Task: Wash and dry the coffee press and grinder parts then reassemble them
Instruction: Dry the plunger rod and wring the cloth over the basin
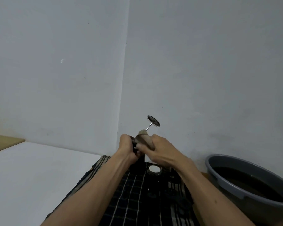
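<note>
— Where's the plunger (pixel 151 124)?

— Held up before the wall, rod slanting up and away, filter disc on top.

— Who grips it?

— Left hand (pixel 128 148) clasps the lid end; right hand (pixel 160 148) wraps a brownish cloth (pixel 145 138) around the rod, probably drying.

basin (pixel 252 181) cropped at right edge, plunger rod (pixel 148 127) partly cloth-wrapped

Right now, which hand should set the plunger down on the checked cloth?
Probably left: it grips the plunger at its dark lid end, while the right hand only wipes with a rag.
</note>
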`<state>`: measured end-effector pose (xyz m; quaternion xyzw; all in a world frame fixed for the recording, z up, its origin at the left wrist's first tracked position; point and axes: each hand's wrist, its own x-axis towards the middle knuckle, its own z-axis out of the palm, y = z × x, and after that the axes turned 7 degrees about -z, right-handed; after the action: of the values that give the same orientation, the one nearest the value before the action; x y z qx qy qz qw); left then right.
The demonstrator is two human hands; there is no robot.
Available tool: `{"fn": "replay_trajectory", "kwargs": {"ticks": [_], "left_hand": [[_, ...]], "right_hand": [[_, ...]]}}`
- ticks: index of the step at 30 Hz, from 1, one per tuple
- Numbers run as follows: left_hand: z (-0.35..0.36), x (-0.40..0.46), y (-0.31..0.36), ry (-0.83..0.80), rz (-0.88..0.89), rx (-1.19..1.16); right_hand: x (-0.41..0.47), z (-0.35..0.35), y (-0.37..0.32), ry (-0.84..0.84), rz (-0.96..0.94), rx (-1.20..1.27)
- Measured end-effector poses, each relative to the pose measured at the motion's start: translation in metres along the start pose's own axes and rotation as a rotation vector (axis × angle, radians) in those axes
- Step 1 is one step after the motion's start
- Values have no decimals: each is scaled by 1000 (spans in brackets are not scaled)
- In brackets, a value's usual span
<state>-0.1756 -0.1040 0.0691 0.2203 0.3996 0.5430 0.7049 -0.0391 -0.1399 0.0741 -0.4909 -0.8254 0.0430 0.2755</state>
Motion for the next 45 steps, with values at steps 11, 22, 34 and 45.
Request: {"fn": "replay_trajectory", "kwargs": {"ticks": [11, 22, 34, 45], "left_hand": [[26, 1, -9, -208, 67, 554], [15, 15, -10, -85, -62, 390], [8, 27, 7, -35, -58, 242], [19, 34, 28, 11, 309, 532]], "right_hand": [[6, 4, 10, 303, -18, -43], [-19, 4, 29, 116, -97, -3], [-28, -3, 34, 75, -89, -222], [-32, -42, 45, 306, 184, 130]]}}
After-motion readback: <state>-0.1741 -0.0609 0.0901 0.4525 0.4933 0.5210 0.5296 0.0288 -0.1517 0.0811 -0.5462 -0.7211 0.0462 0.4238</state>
